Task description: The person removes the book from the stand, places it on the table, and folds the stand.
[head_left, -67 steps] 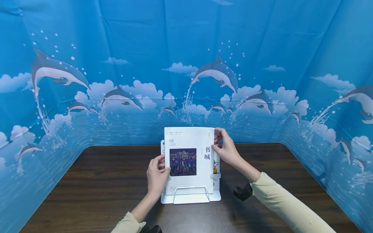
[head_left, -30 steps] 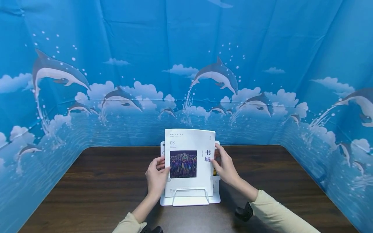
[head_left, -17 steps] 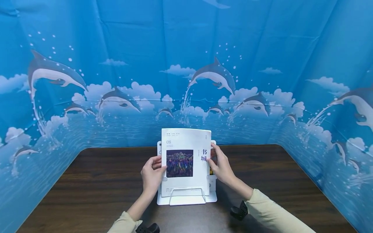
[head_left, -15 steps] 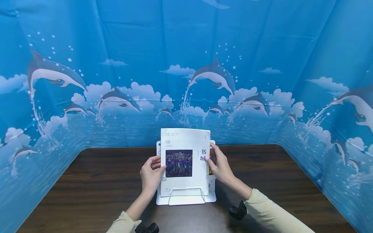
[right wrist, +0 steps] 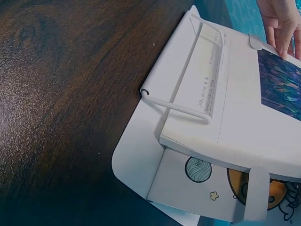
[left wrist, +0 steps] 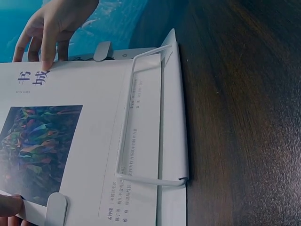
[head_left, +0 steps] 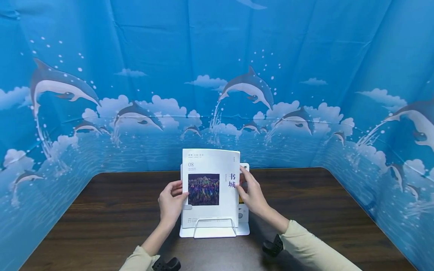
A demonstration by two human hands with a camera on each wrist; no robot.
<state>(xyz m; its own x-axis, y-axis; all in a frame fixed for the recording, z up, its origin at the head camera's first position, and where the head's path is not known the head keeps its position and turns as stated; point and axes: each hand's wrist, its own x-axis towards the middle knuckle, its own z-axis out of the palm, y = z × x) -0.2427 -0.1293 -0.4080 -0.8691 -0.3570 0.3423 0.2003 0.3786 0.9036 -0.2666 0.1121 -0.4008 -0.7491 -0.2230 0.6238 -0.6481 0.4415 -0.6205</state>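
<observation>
A white magazine [head_left: 211, 188] with a dark colourful picture stands upright against a white book stand [head_left: 243, 229]. My left hand [head_left: 171, 202] pinches its left edge, thumb on the cover and fingers behind. My right hand [head_left: 253, 194] holds the right edge higher up, thumb in front. A wire bail [left wrist: 123, 122] crosses the cover's lower part. The left page clip [left wrist: 56, 209] lies over the cover's edge. In the right wrist view, the right clip [right wrist: 257, 195] stands at the magazine's other edge, over the stand's cartoon-printed back panel [right wrist: 197, 188].
The stand rests on a dark wooden table [head_left: 118, 214]. A blue dolphin-print cloth [head_left: 152, 75] hangs behind and along both sides. Black straps with devices [head_left: 272, 246] sit at both wrists, beside pale yellow sleeves [head_left: 315, 244].
The magazine has shifted left across the stand, showing more of the panel on the right and less on the left. My right hand has slid lower along its edge; both hands moved left.
</observation>
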